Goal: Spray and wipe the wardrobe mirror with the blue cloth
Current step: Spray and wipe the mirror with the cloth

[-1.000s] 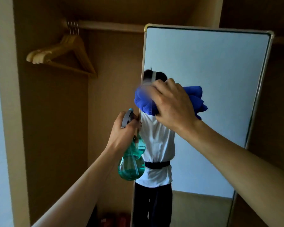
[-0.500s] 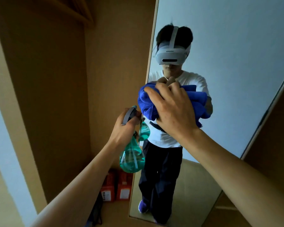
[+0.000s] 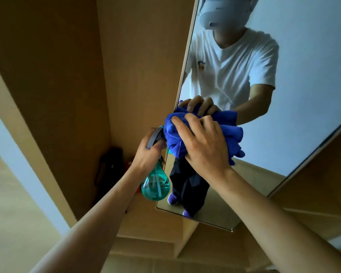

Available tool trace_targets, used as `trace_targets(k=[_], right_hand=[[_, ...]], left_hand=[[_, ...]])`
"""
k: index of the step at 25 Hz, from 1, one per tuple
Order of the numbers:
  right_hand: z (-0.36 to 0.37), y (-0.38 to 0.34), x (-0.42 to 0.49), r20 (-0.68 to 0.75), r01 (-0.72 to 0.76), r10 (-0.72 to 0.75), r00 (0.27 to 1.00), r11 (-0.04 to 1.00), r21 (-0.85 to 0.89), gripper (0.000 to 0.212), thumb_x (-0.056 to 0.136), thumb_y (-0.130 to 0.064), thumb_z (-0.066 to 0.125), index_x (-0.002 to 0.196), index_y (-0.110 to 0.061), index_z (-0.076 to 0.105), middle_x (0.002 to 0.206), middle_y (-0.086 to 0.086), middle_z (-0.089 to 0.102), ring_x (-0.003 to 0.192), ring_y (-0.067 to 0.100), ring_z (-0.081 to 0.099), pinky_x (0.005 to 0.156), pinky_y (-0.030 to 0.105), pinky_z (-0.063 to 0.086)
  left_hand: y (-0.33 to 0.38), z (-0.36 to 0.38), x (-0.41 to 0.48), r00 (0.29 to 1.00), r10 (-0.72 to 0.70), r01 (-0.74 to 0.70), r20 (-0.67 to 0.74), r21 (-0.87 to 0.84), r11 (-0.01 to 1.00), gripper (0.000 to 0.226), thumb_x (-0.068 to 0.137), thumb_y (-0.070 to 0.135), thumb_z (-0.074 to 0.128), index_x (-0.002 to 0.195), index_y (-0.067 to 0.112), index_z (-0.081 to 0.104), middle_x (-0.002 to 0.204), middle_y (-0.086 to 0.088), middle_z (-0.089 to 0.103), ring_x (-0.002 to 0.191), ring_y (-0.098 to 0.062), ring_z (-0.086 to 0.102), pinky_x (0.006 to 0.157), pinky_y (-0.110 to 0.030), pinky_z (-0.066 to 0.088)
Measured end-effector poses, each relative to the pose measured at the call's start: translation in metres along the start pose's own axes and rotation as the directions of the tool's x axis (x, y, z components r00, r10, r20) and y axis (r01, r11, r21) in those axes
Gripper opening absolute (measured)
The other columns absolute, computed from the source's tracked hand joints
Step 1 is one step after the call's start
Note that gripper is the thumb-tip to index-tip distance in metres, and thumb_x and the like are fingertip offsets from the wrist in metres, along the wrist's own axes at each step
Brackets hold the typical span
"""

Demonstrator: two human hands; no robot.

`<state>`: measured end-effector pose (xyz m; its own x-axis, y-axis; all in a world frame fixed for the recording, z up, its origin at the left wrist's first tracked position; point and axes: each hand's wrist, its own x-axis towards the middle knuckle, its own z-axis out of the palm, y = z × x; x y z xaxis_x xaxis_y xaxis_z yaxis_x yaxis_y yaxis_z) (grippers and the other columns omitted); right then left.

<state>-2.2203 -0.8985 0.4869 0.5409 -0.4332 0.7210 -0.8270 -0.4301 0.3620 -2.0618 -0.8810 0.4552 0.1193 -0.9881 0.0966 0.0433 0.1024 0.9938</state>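
The wooden wardrobe (image 3: 67, 75) opens on my left, its tall mirror (image 3: 303, 95) on the right. My right hand (image 3: 203, 146) presses the bunched blue cloth (image 3: 230, 133) against the glass near its left edge, fingers curled close together over it. Just left, my left hand (image 3: 148, 154) wraps its fingers round the teal spray bottle (image 3: 156, 186) at the neck.

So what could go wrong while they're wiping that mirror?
The teal spray bottle in the left hand hangs right by the edge of the mirror, so it might bump the frame. The blue cloth is bunched under the right hand, so it may miss spots or leave streaks.
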Motion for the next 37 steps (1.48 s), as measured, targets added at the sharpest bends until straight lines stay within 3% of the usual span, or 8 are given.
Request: trace_targets(k=[5,9,14,18,22,28,33,37], right_hand=[[0.033,-0.019,-0.058,0.081,0.038,-0.041,0.996,0.998,0.041,0.046,0.091,-0.011,0.061,0.136,-0.017,0.057,0.125,0.01,0.063,0.087,0.03,0.055,0.074,0.041,0.044],[0.058,-0.033,-0.094,0.094,0.035,-0.041,0.995,0.997,0.073,0.043,0.095,-0.011,0.053,0.137,-0.017,0.058,0.127,0.011,0.063,0.089,0.03,0.056,0.078,0.041,0.044],[0.091,-0.055,-0.132,0.149,0.035,-0.054,0.987,0.991,0.127,0.043,0.095,-0.01,0.059,0.138,-0.018,0.058,0.128,0.011,0.063,0.09,0.029,0.056,0.079,0.041,0.046],[0.118,-0.069,-0.166,0.18,0.05,-0.075,0.981,0.989,0.141,0.039,0.1,-0.015,0.052,0.139,-0.018,0.057,0.127,0.011,0.064,0.091,0.028,0.056,0.08,0.041,0.049],[0.146,-0.089,-0.203,0.216,0.007,-0.042,0.975,0.987,0.161,0.038,0.106,-0.015,0.037,0.138,-0.02,0.059,0.125,0.01,0.065,0.091,0.027,0.056,0.08,0.041,0.051],[0.191,-0.116,-0.265,0.242,0.041,-0.087,0.966,0.981,0.189,0.035,0.1,-0.017,0.052,0.134,-0.021,0.061,0.123,0.008,0.063,0.088,0.025,0.05,0.079,0.038,0.045],[0.223,-0.138,-0.303,0.371,0.029,-0.106,0.923,0.978,0.209,0.041,0.089,-0.022,0.062,0.13,-0.023,0.061,0.119,0.005,0.064,0.082,0.024,0.052,0.076,0.036,0.042],[0.217,-0.128,-0.298,0.522,-0.002,-0.207,0.827,0.928,0.372,0.058,0.081,-0.019,0.066,0.136,-0.021,0.051,0.122,0.007,0.06,0.088,0.027,0.053,0.076,0.041,0.047]], left_hand=[[-0.052,-0.001,-0.008,0.992,-0.113,0.11,-0.054,-0.056,0.992,0.016,0.093,0.009,0.055,0.105,0.014,0.064,0.077,-0.004,0.063,0.065,-0.019,0.058,0.054,-0.03,0.049],[-0.091,-0.004,-0.011,0.985,-0.16,0.159,-0.062,-0.02,0.987,0.031,0.086,0.018,0.055,0.115,0.024,0.065,0.084,0.002,0.064,0.073,-0.015,0.061,0.064,-0.028,0.054],[-0.148,-0.01,-0.014,0.984,-0.172,0.172,-0.05,0.004,0.985,0.033,0.081,0.023,0.053,0.108,0.038,0.064,0.093,0.004,0.065,0.088,-0.02,0.061,0.083,-0.041,0.051],[-0.188,-0.009,-0.017,0.972,-0.233,0.233,-0.035,-0.002,0.972,0.044,0.079,0.023,0.052,0.123,0.022,0.059,0.09,-0.001,0.062,0.075,-0.014,0.06,0.068,-0.03,0.051],[-0.226,-0.011,-0.022,0.96,-0.276,0.276,-0.049,0.003,0.961,0.042,0.081,0.019,0.053,0.118,0.036,0.06,0.1,0.001,0.068,0.081,-0.005,0.066,0.068,-0.021,0.055],[-0.28,-0.016,-0.033,0.954,-0.299,0.3,-0.022,0.033,0.953,0.034,0.076,0.013,0.051,0.107,0.021,0.06,0.085,-0.003,0.062,0.068,-0.013,0.059,0.057,-0.025,0.051],[-0.309,-0.014,-0.036,0.958,-0.277,0.28,-0.067,0.035,0.959,0.029,0.086,0.007,0.054,0.106,0.026,0.062,0.085,-0.005,0.062,0.068,-0.016,0.058,0.056,-0.028,0.05],[-0.3,-0.013,-0.04,0.953,-0.287,0.293,-0.096,0.056,0.954,0.049,0.094,0.001,0.054,0.093,0.05,0.062,0.079,0.016,0.068,0.067,-0.004,0.062,0.06,-0.021,0.052]])
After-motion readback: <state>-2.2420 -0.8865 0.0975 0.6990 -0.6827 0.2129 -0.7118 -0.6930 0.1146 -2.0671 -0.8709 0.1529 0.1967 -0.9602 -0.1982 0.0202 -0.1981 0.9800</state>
